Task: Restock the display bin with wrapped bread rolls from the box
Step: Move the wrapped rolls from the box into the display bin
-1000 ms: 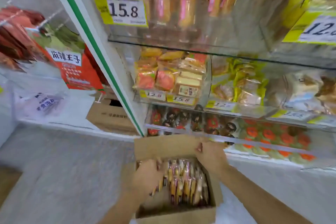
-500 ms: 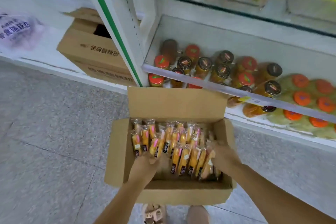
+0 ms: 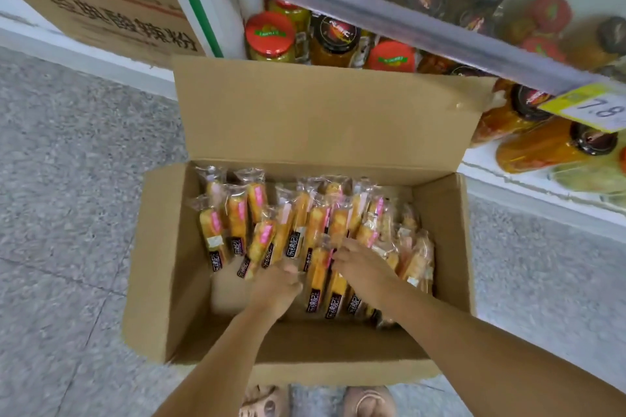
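The left hand [image 3: 277, 288] has its fingers curled down among the wrapped bread rolls [image 3: 237, 220]. Blur hides whether it actually grips any, so I cannot tell. The right hand [image 3: 362, 267], just at its 3 o'clock, lies with fairly straight fingers pressed on the packets. Half a second ago the hands were well apart at the near edge of the rolls. Now they have closed toward each other, with a few rolls trapped between them. I judge this to be the gathering of a bunch; nothing is lifted yet.

The rolls stand packed in the box [image 3: 152, 247], filling it from 9 to 3 o'clock, with bare cardboard at 6 o'clock. The box's flap stands up at 12 o'clock, and behind it is a shelf of jars [image 3: 269, 34]. The view has also dropped, so the upper shelves seen a second ago are now out of frame. The display bin is not in sight, so the carry upward remains to be done.
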### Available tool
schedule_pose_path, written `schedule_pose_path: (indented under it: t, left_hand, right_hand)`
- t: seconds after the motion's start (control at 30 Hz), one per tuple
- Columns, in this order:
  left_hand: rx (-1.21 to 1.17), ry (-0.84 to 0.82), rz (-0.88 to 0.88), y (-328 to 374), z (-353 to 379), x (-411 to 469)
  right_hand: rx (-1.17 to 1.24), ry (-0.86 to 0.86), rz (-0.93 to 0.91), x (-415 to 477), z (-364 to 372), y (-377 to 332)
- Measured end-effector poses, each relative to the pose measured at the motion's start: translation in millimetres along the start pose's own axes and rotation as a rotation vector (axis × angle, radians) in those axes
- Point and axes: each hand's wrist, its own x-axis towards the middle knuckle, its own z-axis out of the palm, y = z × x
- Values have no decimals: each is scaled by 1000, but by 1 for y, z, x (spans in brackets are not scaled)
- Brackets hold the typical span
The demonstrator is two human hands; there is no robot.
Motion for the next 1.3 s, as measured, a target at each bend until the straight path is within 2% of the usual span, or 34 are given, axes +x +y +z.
schedule_pose_path:
  t: [0.2,0.3,0.47,0.63,0.8,0.97,1.1,1.2,1.3]
  left_hand:
    - [-166,61,-22,4,29,37]
    - [-218,73,-57,10,39,52]
    - [-173,95,5,23,48,56]
    - [43,116,89,25,58,47]
    - [-111,83,44,41,61,42]
    - [-163,73,44,41,65,44]
    - [-283,181,30,45,40,20]
    - [-542,278,-47,48,6,-14]
    - [-820,330,-81,54,-34,-56]
  right_hand:
    - [-202,22,24,19,13,1]
    - [-230,1,65,21,15,-1]
    - [-267,-44,94,16,10,4]
    - [-269,-103,132,3,-6,3]
    - [-315,-108,170,-17,-23,19]
    - [-379,-82,193,-35,-33,39]
    - [-274,-99,321,-61,-48,36]
    - [-139,-125,483,-85,-66,25]
    - [122,-129,619,-116,-86,19]
